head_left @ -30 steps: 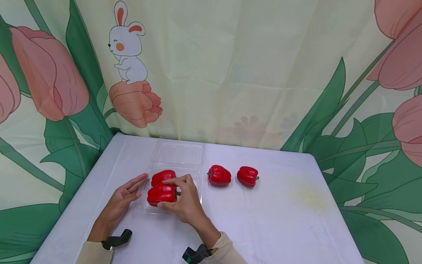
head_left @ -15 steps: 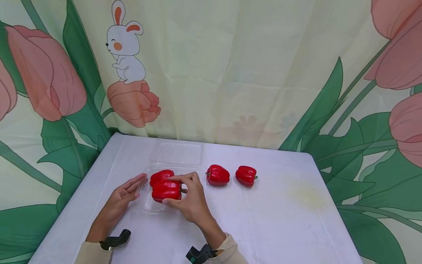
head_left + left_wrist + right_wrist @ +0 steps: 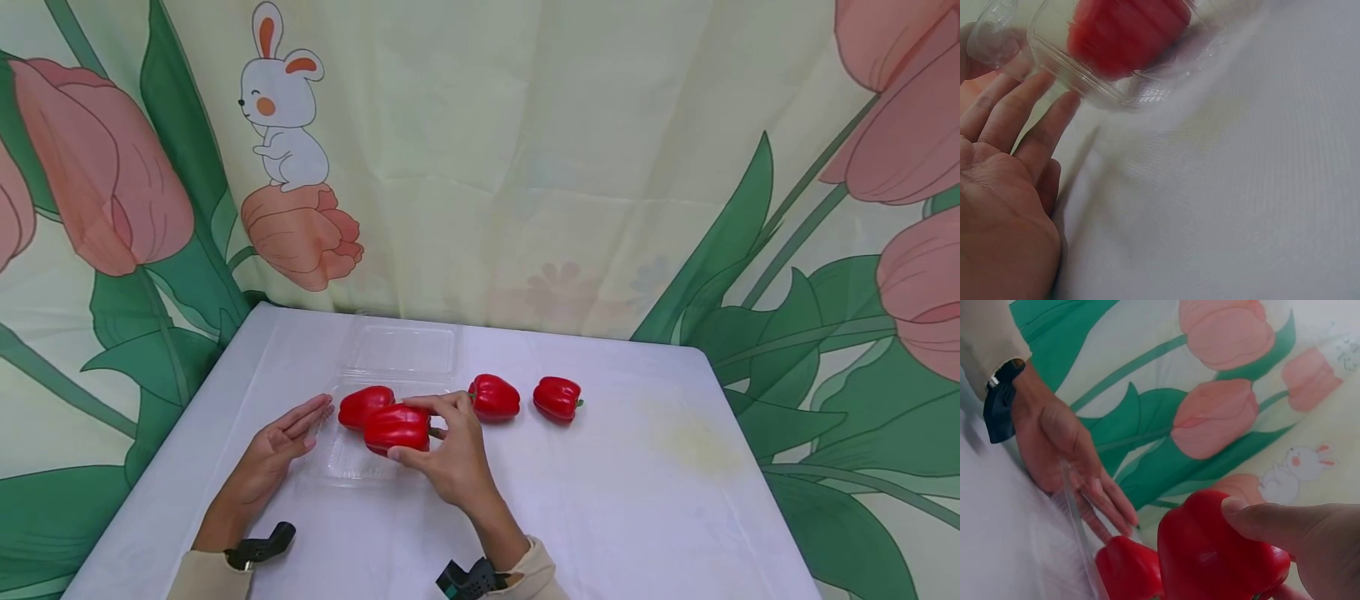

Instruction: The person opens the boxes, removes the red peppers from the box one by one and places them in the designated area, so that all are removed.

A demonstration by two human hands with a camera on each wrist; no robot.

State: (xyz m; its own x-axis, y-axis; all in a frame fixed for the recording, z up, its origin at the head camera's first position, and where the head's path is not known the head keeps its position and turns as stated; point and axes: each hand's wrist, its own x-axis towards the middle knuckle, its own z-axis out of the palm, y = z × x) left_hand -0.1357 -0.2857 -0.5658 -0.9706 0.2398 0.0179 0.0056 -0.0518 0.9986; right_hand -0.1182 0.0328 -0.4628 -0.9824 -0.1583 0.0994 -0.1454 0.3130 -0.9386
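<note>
From my place in the room, I judge that the work is about in its middle: one glossy red, blocky bell pepper lies inside the clear, rectangular plastic box, while the flat, transparent lid is folded open, beyond the fingers. What is left seems to concern the lid, the pepper in the hand and the two outside. The right hand pinches a second shiny red, ribbed pepper between thumb and fingers, with its stem toward the palm. This held pepper is over the box; if it touches the bottom, I cannot tell. The left hand grips nothing; its fingers are extended, and their tips seem to touch the left wall of the box. The pepper inside lies just right of these fingertips. On the white-covered desk, a red, rounded third pepper lies just beyond the right fingers, and a similar red fourth pepper farther to their right.
</note>
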